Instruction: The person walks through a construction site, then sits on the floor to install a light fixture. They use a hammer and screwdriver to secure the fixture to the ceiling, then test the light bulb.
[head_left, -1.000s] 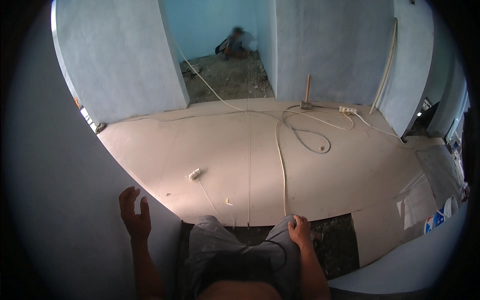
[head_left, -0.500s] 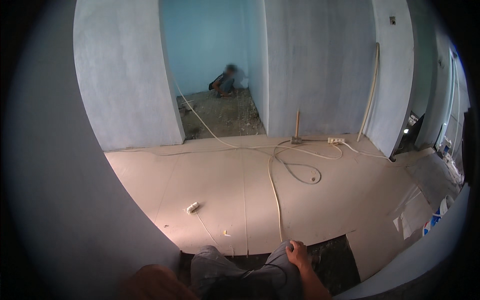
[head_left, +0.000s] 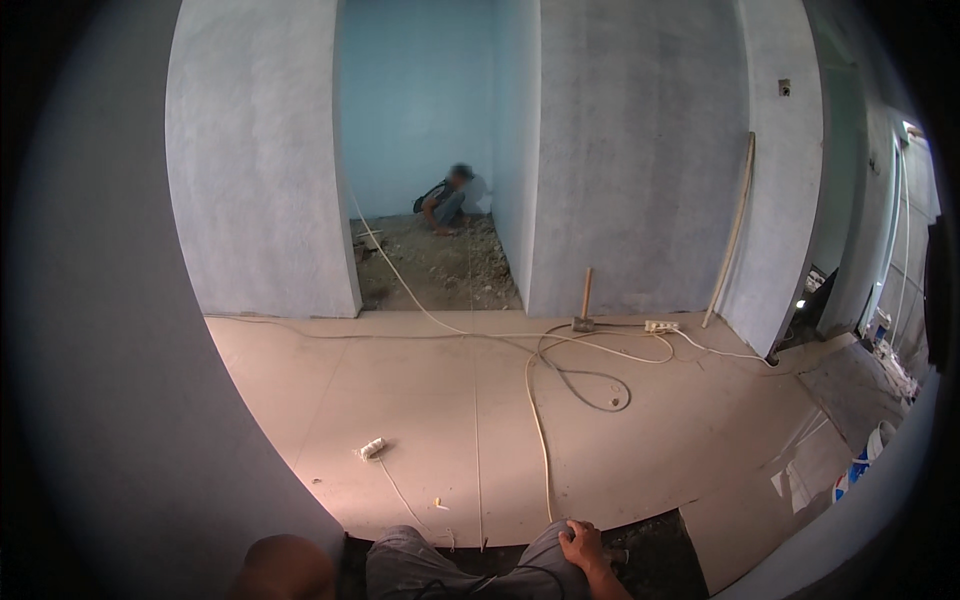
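Spool (head_left: 371,448) near, mallet (head_left: 583,324) behind

The spool lies left on the floor (head_left: 420,390), cables (head_left: 547,472) to its right. Behind, the mallet stands left of the power strip (head_left: 661,327); a pole (head_left: 731,232) leans farther right. A person (head_left: 446,205) is in the recess (head_left: 412,262) beyond. The right hand (head_left: 583,545) is on the knee (head_left: 548,543).

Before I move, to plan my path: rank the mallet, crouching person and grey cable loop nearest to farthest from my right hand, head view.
1. Grey cable loop: floor ahead.
2. Mallet: beyond, by the wall.
3. Crouching person: left, in opening.
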